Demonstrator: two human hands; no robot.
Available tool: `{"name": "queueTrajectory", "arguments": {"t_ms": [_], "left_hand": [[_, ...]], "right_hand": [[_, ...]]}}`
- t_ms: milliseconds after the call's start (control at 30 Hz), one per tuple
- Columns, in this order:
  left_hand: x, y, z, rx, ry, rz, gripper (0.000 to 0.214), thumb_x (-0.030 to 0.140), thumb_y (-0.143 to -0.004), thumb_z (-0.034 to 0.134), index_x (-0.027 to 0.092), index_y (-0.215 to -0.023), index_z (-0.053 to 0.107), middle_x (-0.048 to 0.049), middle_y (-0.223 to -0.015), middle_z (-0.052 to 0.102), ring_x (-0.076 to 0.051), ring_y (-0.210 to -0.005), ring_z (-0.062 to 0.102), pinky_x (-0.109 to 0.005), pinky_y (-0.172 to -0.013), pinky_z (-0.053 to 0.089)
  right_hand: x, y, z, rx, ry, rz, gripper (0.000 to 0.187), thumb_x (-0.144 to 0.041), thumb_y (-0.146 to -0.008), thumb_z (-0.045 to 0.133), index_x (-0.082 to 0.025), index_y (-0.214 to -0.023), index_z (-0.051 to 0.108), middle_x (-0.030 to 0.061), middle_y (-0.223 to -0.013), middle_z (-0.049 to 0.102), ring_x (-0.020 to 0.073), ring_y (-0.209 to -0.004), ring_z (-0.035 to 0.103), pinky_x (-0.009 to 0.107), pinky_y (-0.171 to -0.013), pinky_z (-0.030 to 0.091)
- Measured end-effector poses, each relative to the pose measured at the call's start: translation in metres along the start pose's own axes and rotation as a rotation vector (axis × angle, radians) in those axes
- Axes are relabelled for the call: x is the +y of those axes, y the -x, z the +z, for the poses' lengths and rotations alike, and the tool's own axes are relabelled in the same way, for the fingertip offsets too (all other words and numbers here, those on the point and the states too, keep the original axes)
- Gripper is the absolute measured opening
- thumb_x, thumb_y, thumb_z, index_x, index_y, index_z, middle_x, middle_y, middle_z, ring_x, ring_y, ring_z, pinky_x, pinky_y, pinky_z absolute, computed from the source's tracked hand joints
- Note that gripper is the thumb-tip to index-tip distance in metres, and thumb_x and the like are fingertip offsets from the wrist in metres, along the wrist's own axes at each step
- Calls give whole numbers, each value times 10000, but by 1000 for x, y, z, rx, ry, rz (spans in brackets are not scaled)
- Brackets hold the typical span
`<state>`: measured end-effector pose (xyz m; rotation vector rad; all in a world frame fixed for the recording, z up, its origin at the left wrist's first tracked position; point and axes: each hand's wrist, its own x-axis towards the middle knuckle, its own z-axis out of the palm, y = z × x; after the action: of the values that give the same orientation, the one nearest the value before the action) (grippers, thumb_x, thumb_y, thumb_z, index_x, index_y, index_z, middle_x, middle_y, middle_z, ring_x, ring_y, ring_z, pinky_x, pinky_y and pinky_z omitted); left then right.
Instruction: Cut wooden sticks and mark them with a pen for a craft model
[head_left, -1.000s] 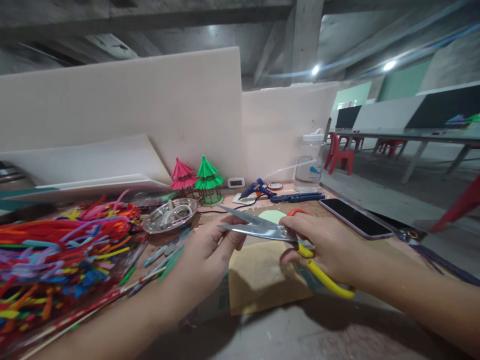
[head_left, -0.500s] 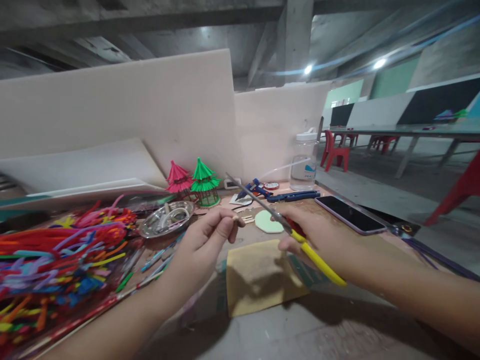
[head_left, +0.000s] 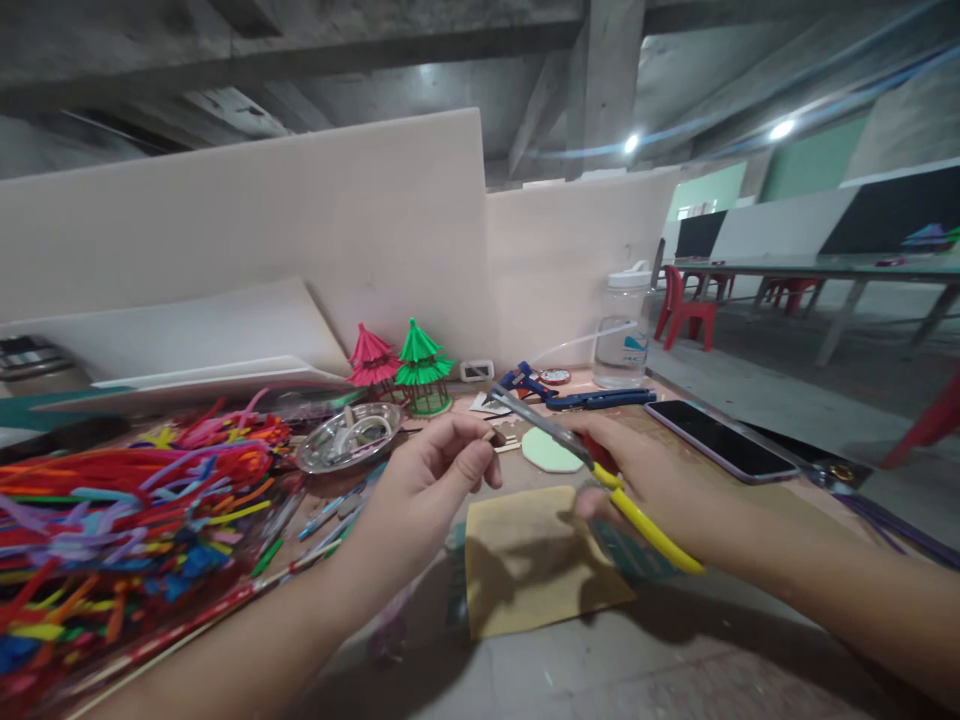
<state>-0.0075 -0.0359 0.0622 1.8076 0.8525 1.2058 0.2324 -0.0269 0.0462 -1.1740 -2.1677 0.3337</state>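
Leftmost, we list a heap of pipe cleaners (head_left: 112, 510), mixed colours, piled loose beside our left arm. Next, a steel dish (head_left: 349, 437) holding small bits. Then a pink pavilion (head_left: 373, 360) and a green pavilion (head_left: 422, 365) of folded paper, stood upright near the partition (head_left: 300, 230), clear of the working patch, as we judge it.

Centre: our left hand (head_left: 435, 480), closed in a fingertip pinch on a small piece (head_left: 497, 437), held above the table (head_left: 600, 660) just beside the blades of the scissors (head_left: 555, 437). The pinch, we judge, leaves the end free. The scissors are yellow-handled, blades nearly together, pointing up and left, gripped by our right hand (head_left: 652, 485).

Beneath lie a tan sheet (head_left: 536, 560) and a pale green disc (head_left: 547, 452), both flat.

Further right: a blue glue gun (head_left: 525, 382), a clear bottle (head_left: 624, 330) whose blue label we cannot read, and a phone (head_left: 712, 427), screen dark.
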Motion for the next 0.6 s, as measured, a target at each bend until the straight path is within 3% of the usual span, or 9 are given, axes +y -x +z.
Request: {"name": "queueTrajectory", "arguments": {"t_ms": [200,433,600], "left_hand": [[2,0,-2,9,-193,94,285,332,-993,540,186,-763,622,-3,-801,597,-130,-750,517,-261,-704,395],[6,3,-1,24,-260,108,281,334,-995,530,193,-775,632,4,-765,600,-143,-758,548,-263,-709,417],[6,3,-1,20,-308,131,300,313,-1006,517,197,-750,620,7,-804,615,-135,-783,543,-255,-734,408]], "right_hand": [[-5,5,0,-16,219,-104,382,-414,-780,812,-182,-1039,655,60,-939,676,228,-815,620,313,-667,457],[6,8,5,92,273,-257,491,-574,-872,672,-167,-1143,622,108,-984,689,270,-878,629,379,-758,479],[6,9,5,59,252,-233,461,-573,-929,580,-152,-1112,627,103,-939,693,252,-826,637,360,-712,474]]}}
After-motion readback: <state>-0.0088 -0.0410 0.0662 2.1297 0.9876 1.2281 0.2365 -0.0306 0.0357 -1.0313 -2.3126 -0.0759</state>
